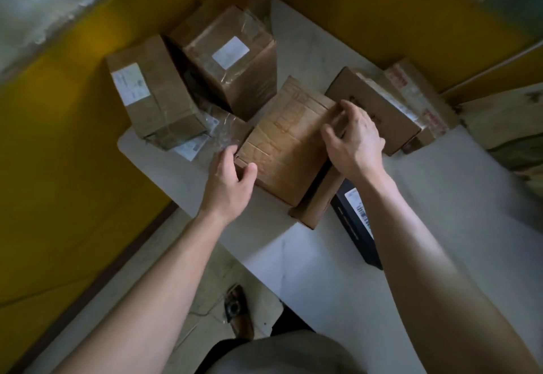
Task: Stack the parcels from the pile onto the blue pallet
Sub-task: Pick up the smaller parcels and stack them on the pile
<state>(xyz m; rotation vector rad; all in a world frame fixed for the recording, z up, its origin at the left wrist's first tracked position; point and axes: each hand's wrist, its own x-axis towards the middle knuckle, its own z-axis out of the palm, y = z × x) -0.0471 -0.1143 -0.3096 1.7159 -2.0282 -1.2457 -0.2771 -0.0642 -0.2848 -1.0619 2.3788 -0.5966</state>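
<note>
Two hands (227, 179) (354, 138), one parcel (286, 150)

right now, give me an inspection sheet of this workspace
surface: white table, parcels crowded at its far end
job's things: centre parcel held at both sides; two labelled boxes behind it; flat box to the right; blue pallet not seen
clutter: dark box with barcode label near the right forearm
grips: left hand and right hand both curled on the centre parcel
cables: nothing seen
surroundings: yellow wall, tiled floor
</note>
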